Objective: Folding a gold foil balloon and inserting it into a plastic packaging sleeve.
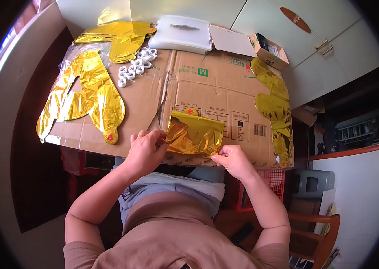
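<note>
One folded gold foil piece (194, 135) at the cardboard's (189, 92) near edge, left hand (146, 151) pinching its left side, right hand (235, 160) its lower right corner. Three other foil batches (104, 92) around, plus white rolls (147, 64), too bunched to count.

We find one view, taken from the wearer's head by the left of two side-by-side fisheye cameras. It faces steeply downward and forward, upright and unmirrored. We place it above the shirt (176, 244), which fills the lower middle, with both forearms entering from below. The left hand (145, 151) and right hand (235, 162) lie near the middle, close enough for individual fingers to be told apart. We see the surface (194, 92) from its near edge to its far edge, with pale cabinets (218, 11) beyond the latter. Past the right edge, we note part of the room, bent toward a dark, rounded rim.
</note>
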Demonstrator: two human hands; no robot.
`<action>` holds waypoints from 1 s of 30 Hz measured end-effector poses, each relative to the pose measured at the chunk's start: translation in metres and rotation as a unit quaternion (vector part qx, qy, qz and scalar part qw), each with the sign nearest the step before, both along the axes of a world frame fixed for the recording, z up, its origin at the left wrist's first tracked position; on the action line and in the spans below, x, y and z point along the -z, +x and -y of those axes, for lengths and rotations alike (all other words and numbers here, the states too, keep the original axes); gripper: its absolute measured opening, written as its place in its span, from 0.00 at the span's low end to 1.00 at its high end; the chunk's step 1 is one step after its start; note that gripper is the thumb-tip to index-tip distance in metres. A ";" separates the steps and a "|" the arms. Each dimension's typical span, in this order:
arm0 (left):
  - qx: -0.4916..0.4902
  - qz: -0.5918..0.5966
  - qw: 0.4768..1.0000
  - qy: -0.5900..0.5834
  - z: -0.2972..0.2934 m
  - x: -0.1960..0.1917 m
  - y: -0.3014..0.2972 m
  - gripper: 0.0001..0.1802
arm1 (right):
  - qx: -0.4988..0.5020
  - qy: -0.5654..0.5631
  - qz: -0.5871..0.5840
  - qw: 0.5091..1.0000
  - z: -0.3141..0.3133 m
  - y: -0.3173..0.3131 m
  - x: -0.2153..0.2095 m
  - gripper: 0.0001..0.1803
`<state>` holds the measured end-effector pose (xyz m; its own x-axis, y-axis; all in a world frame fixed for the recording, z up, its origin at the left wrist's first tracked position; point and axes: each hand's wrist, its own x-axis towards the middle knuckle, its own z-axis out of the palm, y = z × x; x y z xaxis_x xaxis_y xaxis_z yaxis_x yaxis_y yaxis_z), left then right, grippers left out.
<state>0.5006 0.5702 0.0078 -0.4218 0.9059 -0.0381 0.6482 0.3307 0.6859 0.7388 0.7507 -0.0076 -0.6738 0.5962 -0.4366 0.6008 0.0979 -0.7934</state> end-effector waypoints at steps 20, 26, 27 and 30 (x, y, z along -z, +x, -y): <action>-0.042 -0.057 0.997 0.043 0.014 0.019 0.015 0.39 | -0.007 -0.001 0.038 0.999 0.000 -0.009 -0.007 0.16; -0.035 -0.136 0.988 0.068 0.015 0.014 0.019 0.36 | -0.042 0.078 0.079 0.993 0.005 -0.014 -0.020 0.18; -0.036 -0.201 0.975 0.087 0.013 0.011 0.019 0.35 | -0.041 0.082 0.083 0.992 0.005 -0.015 -0.019 0.18; -0.011 -0.298 0.943 0.146 0.006 0.002 0.030 0.28 | -0.043 0.092 0.094 0.990 0.005 -0.017 -0.018 0.18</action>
